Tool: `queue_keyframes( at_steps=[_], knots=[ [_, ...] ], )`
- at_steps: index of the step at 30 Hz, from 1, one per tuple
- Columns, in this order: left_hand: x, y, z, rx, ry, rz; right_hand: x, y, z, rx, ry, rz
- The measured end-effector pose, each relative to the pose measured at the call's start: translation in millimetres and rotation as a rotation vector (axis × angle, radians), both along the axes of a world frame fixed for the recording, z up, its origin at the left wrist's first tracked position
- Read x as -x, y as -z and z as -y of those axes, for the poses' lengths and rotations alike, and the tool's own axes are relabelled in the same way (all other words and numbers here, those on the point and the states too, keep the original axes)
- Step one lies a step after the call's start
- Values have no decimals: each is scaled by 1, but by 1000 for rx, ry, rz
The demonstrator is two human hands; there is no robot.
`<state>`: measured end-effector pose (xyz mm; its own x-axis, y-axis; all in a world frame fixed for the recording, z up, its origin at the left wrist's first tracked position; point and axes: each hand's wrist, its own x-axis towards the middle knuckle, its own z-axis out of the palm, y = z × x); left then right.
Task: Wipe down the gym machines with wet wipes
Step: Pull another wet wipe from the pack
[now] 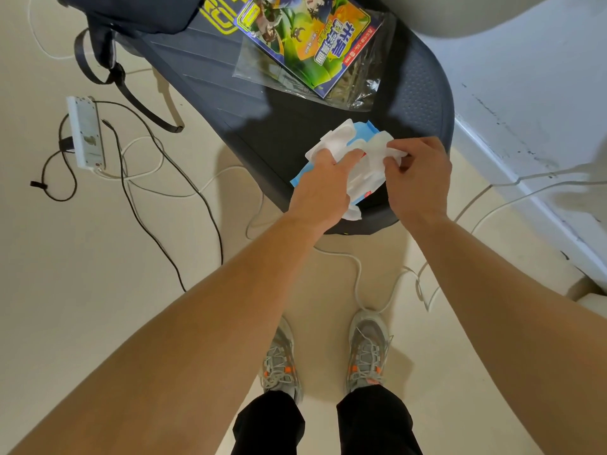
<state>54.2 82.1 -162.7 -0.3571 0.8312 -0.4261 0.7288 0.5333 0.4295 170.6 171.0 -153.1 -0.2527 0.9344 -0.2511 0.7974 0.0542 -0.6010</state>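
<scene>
A blue pack of wet wipes point(369, 131) lies on the near end of a dark treadmill deck point(289, 133). Its white lid stands flipped up. My left hand point(323, 183) rests on the pack with its fingers on a white wipe point(331, 142) at the opening. My right hand point(418, 178) pinches another fold of white wipe point(381, 147) between thumb and fingers just above the pack. The lower part of the pack is hidden under both hands.
A colourful comic in a clear bag point(308, 44) and a dark backpack point(131, 14) lie further up the deck. A white power strip point(86, 133) and tangled black and white cables point(147, 178) cover the floor on the left. A white wall base point(525, 178) runs on the right.
</scene>
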Motion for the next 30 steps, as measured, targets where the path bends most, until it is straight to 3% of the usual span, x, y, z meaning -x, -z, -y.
queue_keyframes(
  at_steps=[5, 9, 20, 27, 30],
  knots=[
    [2, 1, 5, -114, -94, 9, -6, 1, -2, 14, -27, -14],
    [1, 2, 19, -193, -222, 15, 3, -1, 6, 80, -200, -72],
    [0, 3, 27, -407, -474, 85, 20, 18, 18, -161, -701, 350],
    [1, -6, 40, -425, -487, 70, 24, 2, 10, 15, -908, 441],
    [4, -4, 48, -430, -476, 58, 29, -2, 11, 89, -860, 408]
  ],
)
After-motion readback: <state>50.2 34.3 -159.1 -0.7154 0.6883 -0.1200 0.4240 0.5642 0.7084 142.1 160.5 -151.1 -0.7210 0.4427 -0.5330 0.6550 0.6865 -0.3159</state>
